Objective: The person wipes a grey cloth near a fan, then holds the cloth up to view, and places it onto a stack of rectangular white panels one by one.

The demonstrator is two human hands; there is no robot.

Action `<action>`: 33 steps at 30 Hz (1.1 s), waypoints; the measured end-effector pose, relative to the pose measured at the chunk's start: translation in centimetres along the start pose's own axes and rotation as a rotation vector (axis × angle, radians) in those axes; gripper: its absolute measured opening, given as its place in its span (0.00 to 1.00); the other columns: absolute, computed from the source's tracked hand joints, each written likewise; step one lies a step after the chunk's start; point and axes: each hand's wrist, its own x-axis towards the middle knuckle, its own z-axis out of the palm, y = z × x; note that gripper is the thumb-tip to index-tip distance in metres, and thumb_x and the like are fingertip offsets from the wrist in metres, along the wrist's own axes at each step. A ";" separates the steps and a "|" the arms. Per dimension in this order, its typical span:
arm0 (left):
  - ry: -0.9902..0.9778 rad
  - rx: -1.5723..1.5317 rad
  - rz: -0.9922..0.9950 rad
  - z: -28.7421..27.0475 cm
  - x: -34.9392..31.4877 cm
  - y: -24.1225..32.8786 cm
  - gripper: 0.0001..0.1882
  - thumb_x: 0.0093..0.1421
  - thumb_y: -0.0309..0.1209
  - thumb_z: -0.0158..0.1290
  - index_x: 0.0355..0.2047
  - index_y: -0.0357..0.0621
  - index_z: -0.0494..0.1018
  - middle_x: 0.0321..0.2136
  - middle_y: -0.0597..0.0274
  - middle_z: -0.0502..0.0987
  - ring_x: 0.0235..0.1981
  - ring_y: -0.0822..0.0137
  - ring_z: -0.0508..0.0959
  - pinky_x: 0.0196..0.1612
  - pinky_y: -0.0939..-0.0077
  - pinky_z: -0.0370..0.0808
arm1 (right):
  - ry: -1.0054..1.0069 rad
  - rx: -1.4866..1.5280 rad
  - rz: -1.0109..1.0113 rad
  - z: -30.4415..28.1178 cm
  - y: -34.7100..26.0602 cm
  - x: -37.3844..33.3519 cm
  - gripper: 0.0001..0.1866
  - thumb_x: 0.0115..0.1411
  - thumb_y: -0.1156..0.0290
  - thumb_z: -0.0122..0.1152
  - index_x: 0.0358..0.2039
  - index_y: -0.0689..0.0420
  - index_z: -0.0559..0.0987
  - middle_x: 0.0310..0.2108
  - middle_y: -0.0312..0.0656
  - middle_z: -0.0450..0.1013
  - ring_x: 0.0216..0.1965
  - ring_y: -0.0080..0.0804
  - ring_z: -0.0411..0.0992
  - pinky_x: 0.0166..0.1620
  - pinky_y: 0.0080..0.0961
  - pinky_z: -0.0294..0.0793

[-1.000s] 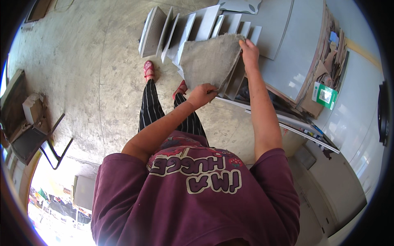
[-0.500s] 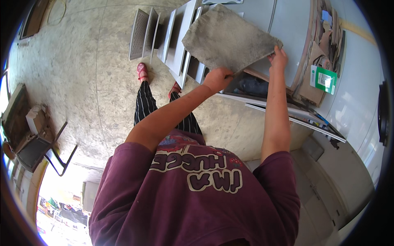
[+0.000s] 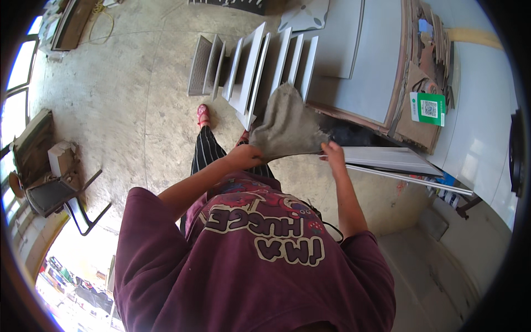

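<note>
A grey, worn cloth point(image 3: 287, 124) hangs in soft folds in front of my body. My left hand point(image 3: 244, 157) is closed on its near left corner, and my right hand point(image 3: 332, 152) pinches its near right corner. Between the two hands the near edge is drawn out, while the far part bunches up to a point. Just beyond the cloth stands a row of upright thin white and grey panels point(image 3: 269, 69), like tile samples. A dark opening point(image 3: 354, 131) lies past my right hand, beside more flat panels point(image 3: 387, 157) with light faces.
Large pale sheets point(image 3: 365, 72) and brown cardboard point(image 3: 417, 99) lean at the right, with a green-and-white card point(image 3: 427, 109) on them. A black chair point(image 3: 50, 196) and a wooden bench point(image 3: 30, 138) stand at the left. Concrete floor point(image 3: 127, 110) stretches between.
Both hands have come nearer my body with the cloth. It was spread flat over the panels and now sags in folds. The row of panels behind it shows more.
</note>
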 end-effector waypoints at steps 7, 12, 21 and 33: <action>0.367 -0.051 -0.309 -3.7 -8.7 2.0 0.10 0.52 0.31 0.54 0.33 0.41 0.77 0.27 0.56 0.76 0.29 0.62 0.76 0.34 0.71 0.72 | -0.424 -0.131 0.007 6.1 -4.2 -2.7 0.12 0.59 0.64 0.54 0.35 0.61 0.76 0.27 0.35 0.73 0.26 0.22 0.73 0.30 0.19 0.73; 0.599 -0.235 -0.345 -2.3 -10.8 3.2 0.09 0.53 0.29 0.53 0.33 0.38 0.76 0.26 0.61 0.76 0.27 0.71 0.74 0.33 0.76 0.70 | -0.545 -0.136 -0.081 8.0 -6.7 -3.8 0.13 0.59 0.65 0.55 0.36 0.62 0.76 0.29 0.35 0.74 0.28 0.21 0.72 0.33 0.19 0.74; 0.706 -0.155 -0.213 -3.6 -14.3 1.5 0.08 0.51 0.29 0.53 0.31 0.39 0.76 0.25 0.53 0.75 0.27 0.59 0.76 0.32 0.70 0.72 | -0.556 -0.112 -0.103 12.6 -9.6 -8.1 0.14 0.59 0.63 0.56 0.40 0.60 0.76 0.31 0.34 0.74 0.30 0.21 0.72 0.35 0.19 0.73; 0.819 -0.202 -0.178 -8.0 -27.0 -5.4 0.07 0.53 0.25 0.53 0.33 0.38 0.75 0.24 0.59 0.75 0.25 0.71 0.74 0.31 0.77 0.70 | -0.475 -0.075 -0.200 27.3 -9.7 -13.7 0.15 0.59 0.62 0.55 0.39 0.60 0.76 0.32 0.35 0.75 0.29 0.22 0.73 0.35 0.20 0.74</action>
